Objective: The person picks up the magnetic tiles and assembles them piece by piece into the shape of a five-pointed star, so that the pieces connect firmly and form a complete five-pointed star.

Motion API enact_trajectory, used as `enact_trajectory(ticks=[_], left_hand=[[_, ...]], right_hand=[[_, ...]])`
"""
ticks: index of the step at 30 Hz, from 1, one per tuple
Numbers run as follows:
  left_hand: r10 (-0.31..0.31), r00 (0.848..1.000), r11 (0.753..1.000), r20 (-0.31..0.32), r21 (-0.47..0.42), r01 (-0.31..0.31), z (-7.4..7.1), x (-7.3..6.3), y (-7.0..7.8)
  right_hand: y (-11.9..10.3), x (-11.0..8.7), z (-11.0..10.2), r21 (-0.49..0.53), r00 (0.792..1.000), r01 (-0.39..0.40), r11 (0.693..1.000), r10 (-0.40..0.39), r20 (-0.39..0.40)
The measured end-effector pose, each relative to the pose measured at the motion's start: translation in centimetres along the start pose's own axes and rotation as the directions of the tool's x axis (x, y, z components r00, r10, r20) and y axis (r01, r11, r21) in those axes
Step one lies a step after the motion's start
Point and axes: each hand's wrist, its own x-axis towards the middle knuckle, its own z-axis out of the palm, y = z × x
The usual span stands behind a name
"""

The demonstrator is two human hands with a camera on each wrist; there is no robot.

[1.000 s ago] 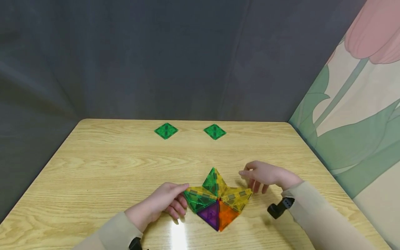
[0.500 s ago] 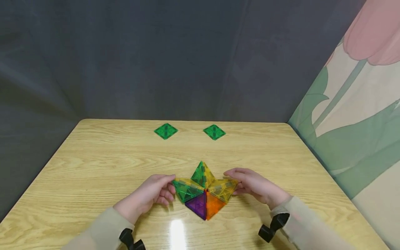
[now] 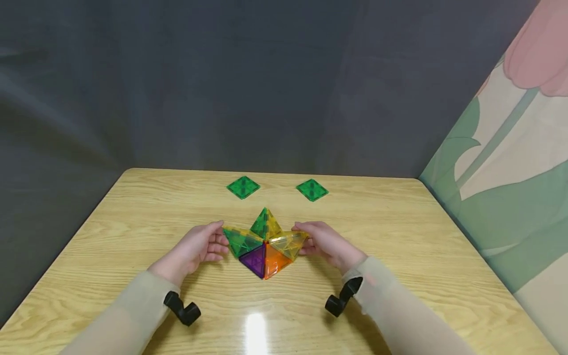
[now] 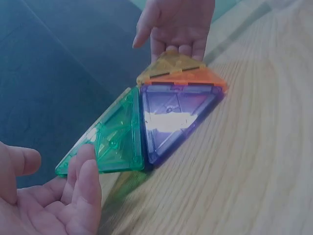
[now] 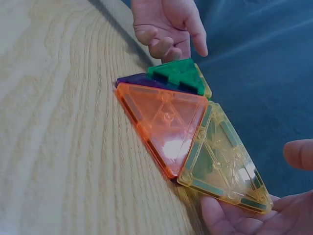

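Between my hands stands a raised star-like shape of translucent magnetic tiles. In front it shows a purple triangle tile (image 3: 254, 260) and an orange triangle tile (image 3: 276, 260). My left hand (image 3: 195, 249) touches the outer end of the green and yellow left point with its fingers; the left wrist view shows the thumb apart from the green tile (image 4: 115, 142). On the other side, fingers of my right hand (image 3: 328, 244) lie against and partly under the yellow tile (image 5: 227, 161), the thumb held away from it. A green-and-yellow point (image 3: 265, 224) rises at the back.
Two green diamond shapes (image 3: 243, 187) lie apart near the far edge of the wooden table (image 3: 133, 222). Behind it hangs a dark curtain (image 3: 275, 88). A tulip-patterned cloth (image 3: 510, 197) borders the right side.
My right hand has come in from the right and now touches the yellow tile. The tile shape has moved left and farther from me, with both hands moving along beside it.
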Motion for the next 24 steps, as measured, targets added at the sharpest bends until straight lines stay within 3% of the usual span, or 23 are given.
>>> enact_trajectory(ticks=[7, 12, 15, 19, 24], left_hand=[[-0.026, 0.999, 0.998, 0.022, 0.059, 0.024, -0.6, -0.2, 0.3], [-0.003, 0.996, 0.992, -0.088, 0.126, 0.014, -2.5, 0.6, 2.8], [0.052, 0.989, 0.991, -0.14, 0.126, -0.034, -3.8, 2.3, 5.1], [0.083, 0.989, 0.99, -0.123, 0.127, -0.068, -4.5, 5.5, 7.4], [0.001, 0.994, 0.99, -0.11, 0.139, 0.015, -4.0, 8.9, 7.7]], right_hand=[[-1.1, 0.8, -1.0, -0.071, 0.997, -0.049, 0.996, 0.045, -0.062], [-3.7, 2.2, -3.4, -0.051, 0.988, 0.028, 0.998, -0.035, -0.148], [-6.2, 3.7, -4.4, 0.022, 0.986, 0.069, 0.997, -0.065, -0.154], [-8.9, 6.5, -3.8, 0.152, 0.995, 0.038, 0.988, -0.023, -0.096], [-9.2, 10.4, -0.7, 0.226, 0.999, -0.039, 0.973, 0.038, 0.007]])
